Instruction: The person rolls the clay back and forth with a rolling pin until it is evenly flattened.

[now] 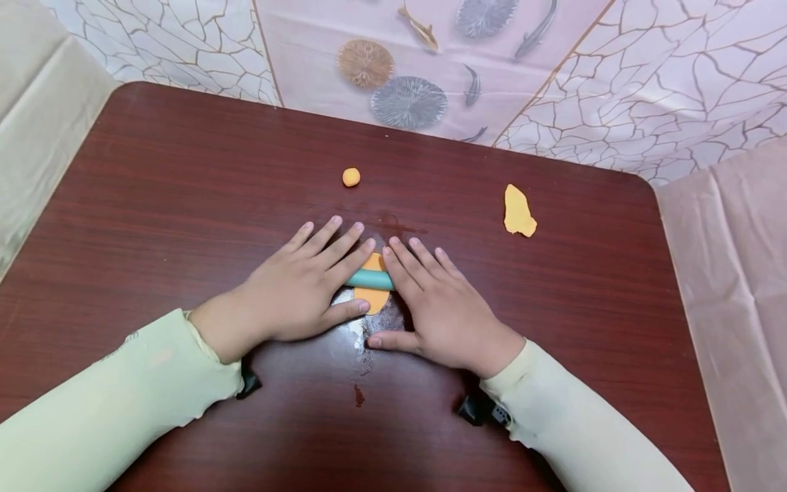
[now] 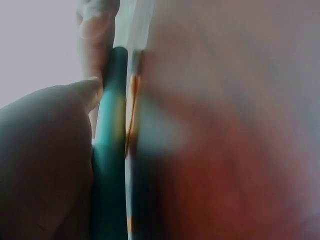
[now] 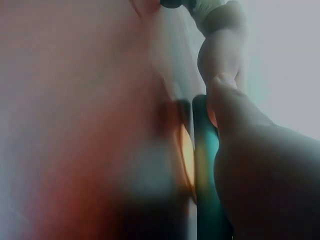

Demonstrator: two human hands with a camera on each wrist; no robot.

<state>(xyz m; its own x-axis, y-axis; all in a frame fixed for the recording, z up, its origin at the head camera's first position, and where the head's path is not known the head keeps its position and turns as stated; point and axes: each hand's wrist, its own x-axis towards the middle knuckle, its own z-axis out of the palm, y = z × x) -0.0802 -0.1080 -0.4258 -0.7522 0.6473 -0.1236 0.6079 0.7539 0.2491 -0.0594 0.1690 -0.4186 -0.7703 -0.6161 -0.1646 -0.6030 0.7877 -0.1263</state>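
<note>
Near the middle of the worktop [image 1: 154,205], the left hand [image 1: 301,290] and right hand [image 1: 439,307] lie flat, fingers straight, pressing a teal clay roll [image 1: 371,279] across an orange clay piece [image 1: 371,299]. Farther off — an orange ball [image 1: 351,177]; far right, a flattened orange scrap [image 1: 518,212].

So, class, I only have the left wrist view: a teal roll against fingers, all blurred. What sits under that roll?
Observer: In the head view the teal roll lies across a flat orange piece on the table.
Operator: Which hands touch it?
Observer: Both. The left hand and right hand lie flat, fingers straight, over the roll's two ends.
Operator: Any other clay about?
Observer: A small orange ball lies beyond the hands, and an orange slab lies to the right.
</note>
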